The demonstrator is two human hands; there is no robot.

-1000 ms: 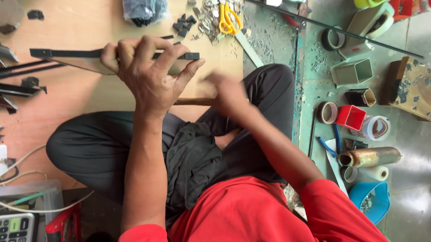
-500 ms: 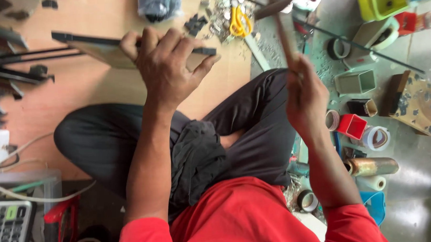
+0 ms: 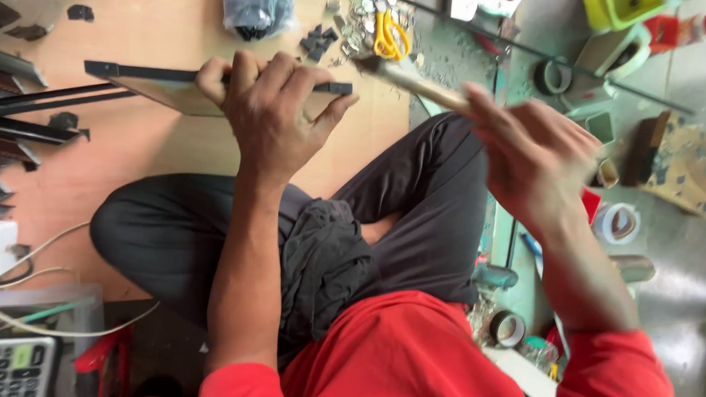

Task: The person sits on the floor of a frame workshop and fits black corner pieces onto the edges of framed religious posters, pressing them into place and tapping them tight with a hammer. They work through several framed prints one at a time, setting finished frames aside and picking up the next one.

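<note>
- Left hand [image 3: 276, 115] clamped over a thin black strip [image 3: 153, 72] and the tan panel [image 3: 179, 99] under it, fingers curled across the top edge, thumb pointing right.
- Strip running out left of the hand, its short end poking out on the right, just above the wooden board [image 3: 132, 151].
- Right hand [image 3: 535, 157] closed round a blurred wooden handle [image 3: 415, 83], raised to the right of the strip, apart from it.
- Yellow scissors [image 3: 386, 37] beyond, among scraps.
- Tape rolls [image 3: 618, 222] at right.

Tan board [image 3: 172, 158] — littered grey floor [image 3: 685, 304]
</note>
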